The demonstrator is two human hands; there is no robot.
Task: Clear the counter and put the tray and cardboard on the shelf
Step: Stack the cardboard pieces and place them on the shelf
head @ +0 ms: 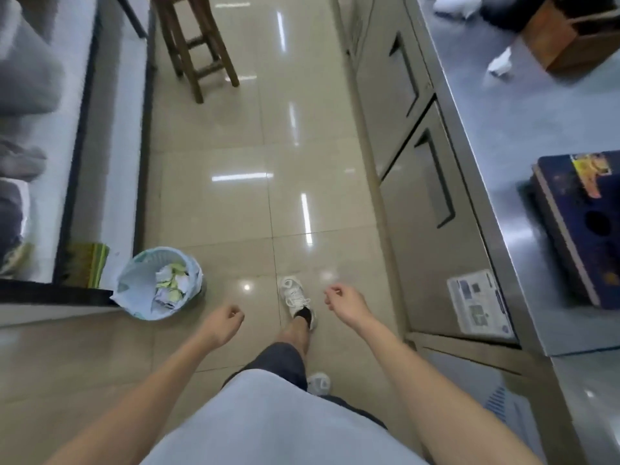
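Note:
I look down at a tiled floor between two counters. My left hand [225, 322] and my right hand [342, 301] hang in front of me over the floor, fingers loosely curled, nothing in either. On the steel counter [536, 135] to my right lies a dark blue cardboard box [577, 226] with round holes, near the counter's front edge. Farther along the counter sit a brown cardboard box [570, 35] and crumpled white paper [500, 63]. Both hands are well left of the counter.
A light blue waste basket [161, 283] full of paper scraps stands on the floor at my left, against a white counter [100, 146]. A wooden stool [198, 45] stands ahead. Steel cabinet doors [419, 182] line the right side. My feet are on the tiles.

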